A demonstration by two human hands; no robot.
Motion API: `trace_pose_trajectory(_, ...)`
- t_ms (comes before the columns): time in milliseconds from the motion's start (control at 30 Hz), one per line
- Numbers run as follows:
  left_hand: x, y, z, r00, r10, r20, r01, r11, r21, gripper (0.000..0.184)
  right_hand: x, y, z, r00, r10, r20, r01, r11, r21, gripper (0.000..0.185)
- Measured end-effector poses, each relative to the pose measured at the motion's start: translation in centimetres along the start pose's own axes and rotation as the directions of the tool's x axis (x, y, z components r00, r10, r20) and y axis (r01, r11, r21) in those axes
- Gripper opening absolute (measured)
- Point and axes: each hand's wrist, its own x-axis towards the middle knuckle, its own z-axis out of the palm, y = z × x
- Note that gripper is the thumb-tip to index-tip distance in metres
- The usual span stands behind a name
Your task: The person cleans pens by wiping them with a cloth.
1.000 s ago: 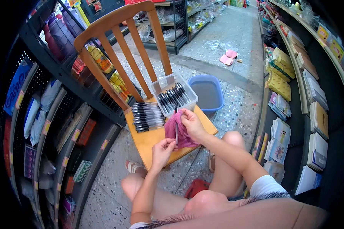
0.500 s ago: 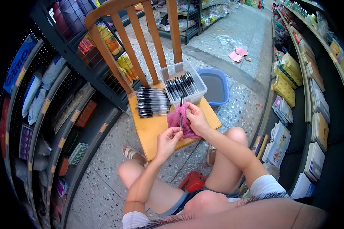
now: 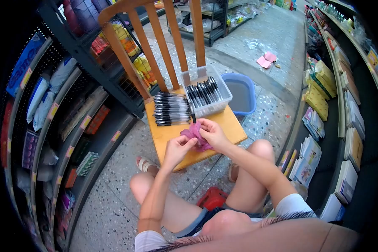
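My right hand [image 3: 214, 135] is closed round a pink cloth [image 3: 194, 131] folded about a pen [image 3: 193, 116], whose black cap end sticks out above. My left hand [image 3: 180, 148] is pinched at the cloth's lower left side; whether the pen's other end lies in those fingers is hidden. Both hands are over the front of a wooden chair [image 3: 164, 145]. A stack of black-capped clear pens [image 3: 171, 109] lies on the seat to the left. Beside it, a clear plastic box [image 3: 214, 110] holds several more pens, leaning together.
A blue basin [image 3: 253, 98] with greyish water stands on the floor behind the chair's right side. Store shelves [image 3: 82, 122] curve along the left, and racks of notebooks [image 3: 306, 161] line the right. A red stool [image 3: 213, 198] is under me. Pink paper [image 3: 266, 60] lies farther off.
The cloth now wraps the pen's middle, which was bare before. My left fingers have shifted slightly left and down from the pen. The whole view has shifted slightly.
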Motion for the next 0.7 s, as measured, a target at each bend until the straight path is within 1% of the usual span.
trace_pose_trajectory(33, 0.0, 1.3, -0.9, 0.998, -0.027, -0.06, 0.033, 0.994, 0.1, 0.02, 0.1, -0.2, 0.1, 1.0, -0.002, 0.008, 0.002, 0.999, -0.047, 0.027)
trace_pose_trajectory(67, 0.0, 2.0, -1.6, 0.991, -0.058, -0.124, 0.081, 0.978, 0.192, 0.022, 0.1, -0.3, 0.2, 0.999, 0.032, 0.038, -0.03, 0.998, -0.059, 0.026)
trace_pose_trajectory(100, 0.3, 1.9, -2.0, 0.988, -0.01, -0.155, 0.023, 0.996, 0.085, 0.024, -0.1, -0.5, 0.2, 0.995, 0.07, 0.069, -0.065, 0.995, -0.073, 0.025)
trace_pose_trajectory(167, 1.0, 1.2, -2.8, 0.97, 0.076, -0.232, -0.106, 0.987, -0.121, 0.028, -0.4, -0.6, 0.6, 0.981, 0.159, 0.108, -0.144, 0.981, -0.132, 0.022)
trace_pose_trajectory(200, 1.2, 1.1, -2.9, 0.975, 0.062, -0.211, -0.105, 0.974, -0.199, 0.03, -0.4, -0.8, 0.9, 0.973, 0.202, 0.113, -0.181, 0.968, -0.176, 0.02)
trace_pose_trajectory(233, 1.2, 1.1, -2.8, 0.983, 0.077, -0.168, -0.113, 0.969, -0.218, 0.03, -0.6, -0.7, 1.1, 0.962, 0.247, 0.112, -0.219, 0.951, -0.216, 0.017)
trace_pose_trajectory(300, 1.2, 1.3, -2.5, 0.991, 0.113, -0.076, -0.129, 0.957, -0.26, 0.029, -0.5, -0.3, 0.7, 0.936, 0.312, 0.163, -0.256, 0.921, -0.293, 0.021)
trace_pose_trajectory(333, 1.0, 1.7, -2.6, 0.997, 0.083, -0.007, -0.081, 0.944, -0.32, 0.029, -0.4, -0.1, 0.4, 0.921, 0.342, 0.184, -0.27, 0.904, -0.332, 0.023)
trace_pose_trajectory(433, 1.1, 1.6, -2.4, 0.996, 0.094, 0.01, -0.085, 0.94, -0.33, 0.029, -0.2, 0.4, 0.6, 0.944, 0.268, 0.194, -0.213, 0.941, -0.264, 0.02)
trace_pose_trajectory(533, 1.2, 1.4, -1.8, 0.995, 0.1, 0.01, -0.091, 0.94, -0.328, 0.027, -0.5, -0.3, 2.5, 0.961, 0.276, 0.037, -0.277, 0.96, 0.032, 0.021)
trace_pose_trajectory(633, 1.3, 0.8, -1.6, 0.988, 0.151, -0.044, -0.157, 0.94, -0.303, 0.026, -0.6, -0.2, 2.1, 0.962, 0.262, 0.08, -0.266, 0.963, 0.04, 0.025)
trace_pose_trajectory(700, 1.5, 0.7, -1.5, 0.982, 0.162, -0.1, -0.186, 0.929, -0.32, 0.025, -0.1, 0.2, 0.8, 0.942, 0.289, 0.172, -0.278, 0.957, -0.081, 0.028)
